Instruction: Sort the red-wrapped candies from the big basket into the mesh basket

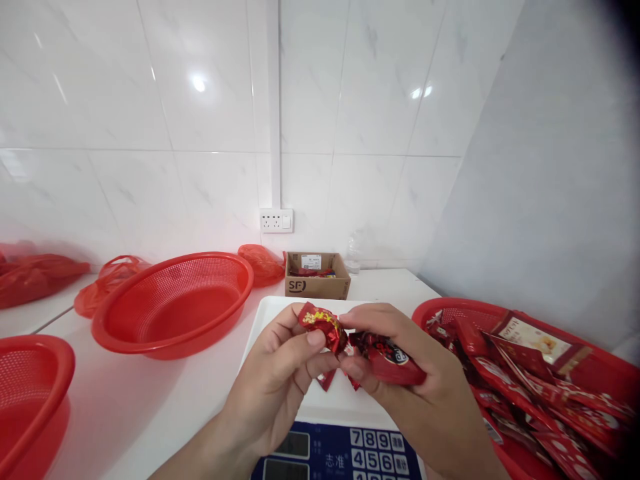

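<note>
My left hand (287, 363) pinches a small shiny red packet with yellow markings (323, 323) between thumb and fingers. Closed round a larger dark red packet with white lettering (393, 360) is my right hand (407, 350). The fingertips of both hands meet, or nearly meet, above a white weighing tray (320, 403). Further red wrapper ends show below the fingers; which packets they belong to I cannot tell. The blue keypad panel (335, 453) of the scale lies nearest me, partly covered by my wrists.
A red basket (425, 310) full of red packets stands at the right. Two red baskets (175, 307) (30, 400) are on the left. Behind the scale sit a cardboard box (317, 287) and a red plastic bag (260, 263). More red bags (40, 277) lie by the tiled wall.
</note>
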Demonstrator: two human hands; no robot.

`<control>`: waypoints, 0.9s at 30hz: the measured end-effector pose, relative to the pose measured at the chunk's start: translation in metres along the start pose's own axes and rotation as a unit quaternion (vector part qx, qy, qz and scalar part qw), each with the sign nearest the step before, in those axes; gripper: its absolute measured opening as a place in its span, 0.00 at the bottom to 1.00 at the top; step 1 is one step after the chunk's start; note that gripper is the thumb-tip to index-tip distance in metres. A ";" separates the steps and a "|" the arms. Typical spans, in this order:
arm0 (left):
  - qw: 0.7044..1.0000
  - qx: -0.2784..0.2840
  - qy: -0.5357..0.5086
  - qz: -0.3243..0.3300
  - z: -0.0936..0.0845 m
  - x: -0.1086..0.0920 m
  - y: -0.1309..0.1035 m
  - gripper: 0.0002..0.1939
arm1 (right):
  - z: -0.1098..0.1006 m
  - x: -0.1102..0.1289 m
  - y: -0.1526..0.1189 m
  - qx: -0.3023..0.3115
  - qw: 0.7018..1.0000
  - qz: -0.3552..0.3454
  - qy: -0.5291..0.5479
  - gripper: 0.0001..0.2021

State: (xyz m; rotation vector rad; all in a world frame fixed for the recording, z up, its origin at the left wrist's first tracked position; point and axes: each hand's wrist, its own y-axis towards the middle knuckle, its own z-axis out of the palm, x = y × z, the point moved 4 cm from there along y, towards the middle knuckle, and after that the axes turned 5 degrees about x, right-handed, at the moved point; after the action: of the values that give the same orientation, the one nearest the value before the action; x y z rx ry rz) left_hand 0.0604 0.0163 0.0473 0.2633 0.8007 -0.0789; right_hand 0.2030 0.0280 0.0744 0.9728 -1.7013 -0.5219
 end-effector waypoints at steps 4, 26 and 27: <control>1.000 0.009 -0.019 0.000 -0.001 0.004 -0.001 0.10 | 0.002 0.004 -0.002 -0.006 0.997 -0.063 -0.038 0.13; 0.991 0.023 0.086 0.103 0.001 -0.002 -0.008 0.08 | 0.006 0.015 -0.010 0.006 0.973 -0.204 -0.109 0.09; 0.991 0.032 0.091 0.095 0.001 -0.001 -0.008 0.08 | 0.006 0.015 -0.010 0.003 0.973 -0.203 -0.110 0.09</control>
State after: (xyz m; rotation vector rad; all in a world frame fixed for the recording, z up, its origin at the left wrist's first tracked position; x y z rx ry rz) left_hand 0.0591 0.0082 0.0474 0.4099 0.9517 0.1007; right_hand 0.1999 0.0095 0.0731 1.3175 -1.6992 -0.9217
